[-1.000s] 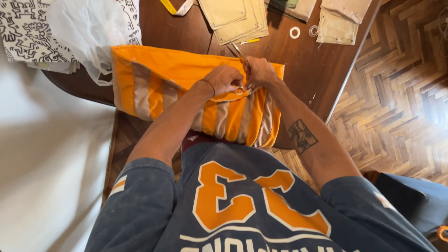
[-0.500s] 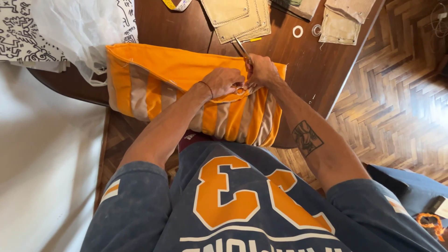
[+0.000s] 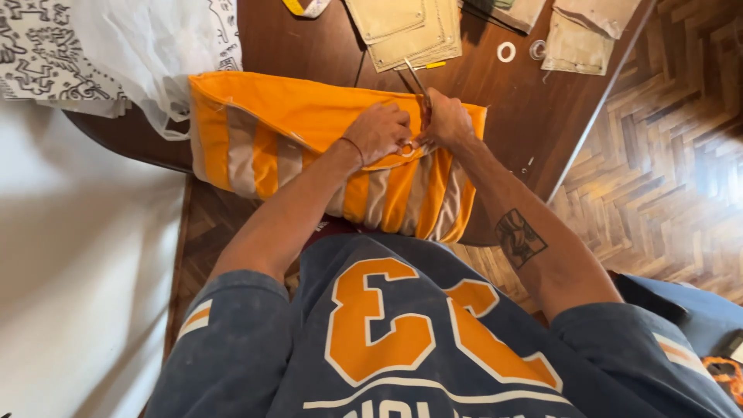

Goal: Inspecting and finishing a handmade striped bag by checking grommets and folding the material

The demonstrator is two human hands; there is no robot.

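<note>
An orange fabric point(image 3: 294, 116) with beige stripes lies folded on the dark wooden table point(image 3: 534, 124) and hangs over its near edge. My left hand point(image 3: 379, 131) pinches the fabric's folded upper edge near the middle. My right hand point(image 3: 449, 120) is right beside it, touching it, and grips a thin metal tool point(image 3: 416, 80) whose long tip points away from me; its kind is hard to tell. Both hands meet at the same spot on the fabric edge.
Beige fabric pieces point(image 3: 406, 27) lie at the far side of the table, with more beige pieces point(image 3: 576, 42) to the right. Two small rings point(image 3: 506, 52) sit between them. White patterned cloth point(image 3: 147, 46) is heaped at the left. Herringbone parquet floor point(image 3: 665, 155) lies to the right.
Both hands stay together at the same spot on the fabric edge. The view has shifted slightly; nothing was let go or picked up.
</note>
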